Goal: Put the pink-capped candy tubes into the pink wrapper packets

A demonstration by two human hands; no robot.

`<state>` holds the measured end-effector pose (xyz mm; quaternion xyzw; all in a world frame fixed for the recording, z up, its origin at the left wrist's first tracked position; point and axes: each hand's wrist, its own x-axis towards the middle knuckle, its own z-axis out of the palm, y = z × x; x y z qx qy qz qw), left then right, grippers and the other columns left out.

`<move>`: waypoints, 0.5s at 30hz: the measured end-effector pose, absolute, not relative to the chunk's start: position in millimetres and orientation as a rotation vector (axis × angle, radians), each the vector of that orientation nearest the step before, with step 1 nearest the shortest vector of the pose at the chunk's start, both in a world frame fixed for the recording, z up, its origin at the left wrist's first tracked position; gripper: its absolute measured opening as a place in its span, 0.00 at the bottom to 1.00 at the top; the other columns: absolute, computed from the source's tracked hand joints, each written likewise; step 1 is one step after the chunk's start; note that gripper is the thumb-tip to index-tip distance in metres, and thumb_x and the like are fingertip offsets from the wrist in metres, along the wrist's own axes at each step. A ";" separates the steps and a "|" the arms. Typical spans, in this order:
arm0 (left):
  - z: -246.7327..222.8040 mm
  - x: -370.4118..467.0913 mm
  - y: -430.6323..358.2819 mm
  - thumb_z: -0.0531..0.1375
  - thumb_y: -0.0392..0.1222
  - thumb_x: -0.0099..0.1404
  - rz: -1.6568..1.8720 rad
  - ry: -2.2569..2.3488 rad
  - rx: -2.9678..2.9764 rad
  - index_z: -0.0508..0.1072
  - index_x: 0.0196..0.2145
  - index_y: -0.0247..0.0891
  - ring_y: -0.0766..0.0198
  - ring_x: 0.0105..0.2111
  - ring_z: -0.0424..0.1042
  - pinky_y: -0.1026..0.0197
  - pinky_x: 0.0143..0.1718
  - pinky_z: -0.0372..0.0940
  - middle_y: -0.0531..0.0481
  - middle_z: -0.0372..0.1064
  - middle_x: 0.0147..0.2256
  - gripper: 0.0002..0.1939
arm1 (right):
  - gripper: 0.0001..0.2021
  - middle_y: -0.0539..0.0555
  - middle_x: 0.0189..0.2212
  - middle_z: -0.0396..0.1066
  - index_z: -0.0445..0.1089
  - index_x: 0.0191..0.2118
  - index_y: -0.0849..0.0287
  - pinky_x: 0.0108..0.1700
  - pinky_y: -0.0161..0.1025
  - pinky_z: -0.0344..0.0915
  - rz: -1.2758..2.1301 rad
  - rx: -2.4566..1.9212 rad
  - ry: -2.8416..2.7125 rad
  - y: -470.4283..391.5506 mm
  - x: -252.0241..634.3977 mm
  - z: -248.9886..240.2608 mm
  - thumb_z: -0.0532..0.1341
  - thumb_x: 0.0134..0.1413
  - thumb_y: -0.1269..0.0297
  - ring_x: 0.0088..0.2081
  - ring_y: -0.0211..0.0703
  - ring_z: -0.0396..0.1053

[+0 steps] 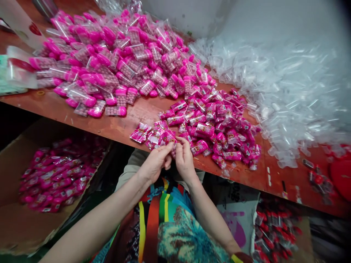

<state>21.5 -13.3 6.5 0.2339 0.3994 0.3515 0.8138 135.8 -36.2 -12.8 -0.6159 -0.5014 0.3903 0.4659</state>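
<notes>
At the table's front edge, my left hand (159, 160) and my right hand (184, 157) meet with fingertips closed in a pinch. Between them is a small pink candy container (173, 150), mostly hidden by the fingers. Just beyond my fingertips lie several flat pink printed wrappers (153, 137). Close to my right hand is a heap of pink-wrapped candy containers (219, 124). Farther back and left stands a large pile of clear bottles with bright pink caps (117, 54), filled with small pink balls.
Empty clear plastic bottles (287, 87) are heaped at the right against the wall. A cardboard box (16, 219) below left holds wrapped containers (57, 179). Red-capped items fill a box (274, 230) below right. A red round object (341, 175) lies at the table's right end.
</notes>
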 end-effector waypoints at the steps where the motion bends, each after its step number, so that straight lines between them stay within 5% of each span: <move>1: 6.3 20.0 -10.9 0.61 0.52 0.62 0.777 0.854 0.479 0.67 0.26 0.35 0.75 0.13 0.48 0.69 0.16 0.48 0.59 0.54 0.13 0.17 | 0.16 0.52 0.33 0.68 0.60 0.55 0.56 0.34 0.36 0.66 1.029 -1.471 -1.210 -38.0 136.6 -13.3 0.50 0.66 0.57 0.31 0.38 0.68; 6: 3.5 15.1 -3.7 0.63 0.49 0.61 0.846 0.822 0.419 0.68 0.25 0.34 0.76 0.13 0.49 0.70 0.15 0.48 0.60 0.52 0.12 0.16 | 0.22 0.44 0.24 0.60 0.52 0.61 0.50 0.23 0.32 0.59 1.441 -1.190 -1.053 -48.3 136.7 -12.1 0.52 0.65 0.55 0.19 0.32 0.57; 15: 4.9 23.5 -15.8 0.65 0.52 0.57 0.821 0.944 0.534 0.67 0.23 0.34 0.75 0.12 0.55 0.70 0.14 0.47 0.55 0.60 0.13 0.19 | 0.20 0.40 0.19 0.61 0.57 0.55 0.51 0.22 0.31 0.61 1.487 -1.128 -0.834 -39.0 133.9 -22.2 0.58 0.60 0.53 0.18 0.33 0.60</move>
